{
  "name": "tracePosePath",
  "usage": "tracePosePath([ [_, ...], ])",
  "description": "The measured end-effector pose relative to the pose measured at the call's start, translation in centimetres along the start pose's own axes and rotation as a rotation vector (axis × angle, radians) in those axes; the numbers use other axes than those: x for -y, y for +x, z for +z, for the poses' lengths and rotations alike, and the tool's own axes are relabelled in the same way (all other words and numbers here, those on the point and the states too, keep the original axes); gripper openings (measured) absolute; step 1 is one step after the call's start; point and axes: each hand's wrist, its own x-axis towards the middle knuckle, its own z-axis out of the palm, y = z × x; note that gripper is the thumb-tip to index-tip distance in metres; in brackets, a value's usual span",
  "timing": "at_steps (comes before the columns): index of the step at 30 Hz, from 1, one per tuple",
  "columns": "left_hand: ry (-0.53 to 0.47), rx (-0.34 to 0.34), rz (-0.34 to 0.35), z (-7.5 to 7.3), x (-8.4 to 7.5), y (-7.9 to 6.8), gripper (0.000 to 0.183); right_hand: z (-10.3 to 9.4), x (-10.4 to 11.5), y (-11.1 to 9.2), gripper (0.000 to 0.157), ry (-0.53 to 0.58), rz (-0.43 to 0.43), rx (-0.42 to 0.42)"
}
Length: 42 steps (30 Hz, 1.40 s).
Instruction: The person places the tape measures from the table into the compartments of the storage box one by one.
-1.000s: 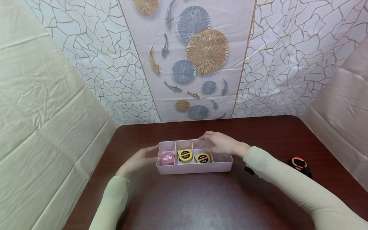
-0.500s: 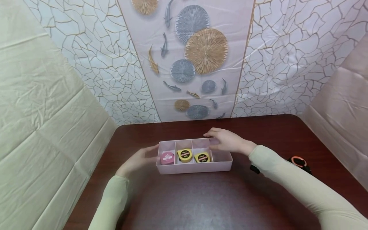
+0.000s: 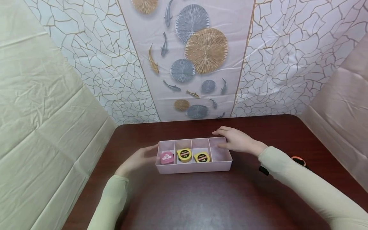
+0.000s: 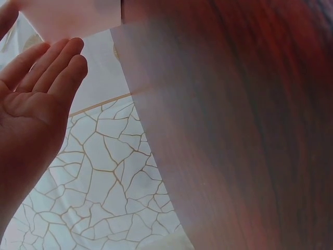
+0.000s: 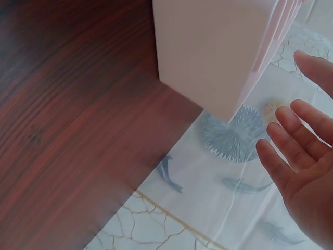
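Note:
A pale pink box (image 3: 194, 167) with dividers stands on the table. Its left compartment holds a pink tape measure (image 3: 166, 157). Two yellow tape measures, one (image 3: 184, 155) in the second compartment and another (image 3: 202, 157) in the third, lie label up. My left hand (image 3: 138, 160) is at the box's left end, fingers extended; in the left wrist view its fingertips reach the box's wall (image 4: 78, 21). Over the right compartment's back corner is my right hand (image 3: 240, 140). The right wrist view shows its fingers (image 5: 283, 161) spread and slightly bent, holding nothing, beside the box.
An orange and black object (image 3: 299, 159) lies on the table at the right, mostly hidden behind the right sleeve (image 3: 290, 172). The dark brown table (image 3: 184, 198) ends at a patterned cloth (image 3: 207, 95) at the back, with plain cloth on both sides.
My right hand has moved right, from above the third compartment to the box's right end, leaving the second yellow tape measure there. The left hand has barely moved.

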Motion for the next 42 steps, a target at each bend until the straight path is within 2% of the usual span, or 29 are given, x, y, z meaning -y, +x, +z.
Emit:
tracePosePath([
  [17,0.011,0.002,-0.021,-0.2,0.2,0.1,0.067,-1.3,-2.3,-3.4,0.051,0.015,0.126,-0.036],
  [25,0.001,0.003,-0.026,-0.2,0.1,0.1,0.067,-2.2,-3.6,-6.4,0.053,0.000,0.201,-0.076],
  [34,0.007,-0.003,0.000,0.0,0.0,0.2,0.066,-4.3,-4.6,-10.4,0.057,-0.007,0.303,-0.083],
  [42,-0.037,-0.006,-0.077,0.3,-0.2,0.0,0.067,-5.2,-5.8,-13.1,0.062,-0.019,0.371,-0.119],
])
